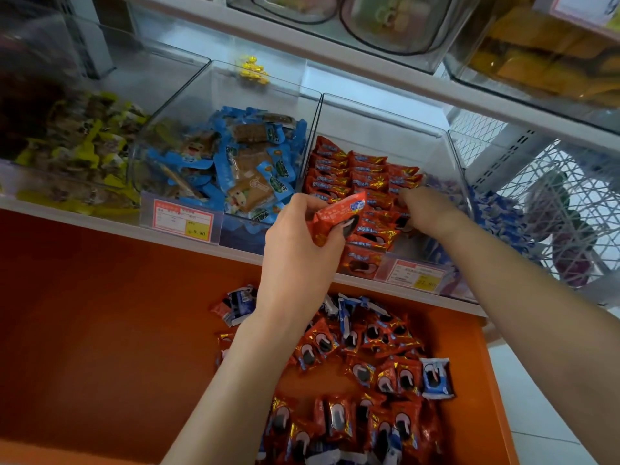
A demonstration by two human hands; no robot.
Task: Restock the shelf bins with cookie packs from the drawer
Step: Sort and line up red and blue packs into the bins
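Fingertips of the right hand [426, 209] are buried among the red packs [369, 169] in the bin [385, 122], so whether it grips anything cannot be told. The left hand [298, 250] covers one end of its pack [339, 216], and its forearm hides part of the drawer [100, 313] pile. The tag [416, 273] below the right hand has unreadable print. The drawer runs off the bottom edge.

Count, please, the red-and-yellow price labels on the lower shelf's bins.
2: one label on the clear bin of blue packs, one label on the red-pack bin; others may be hidden.
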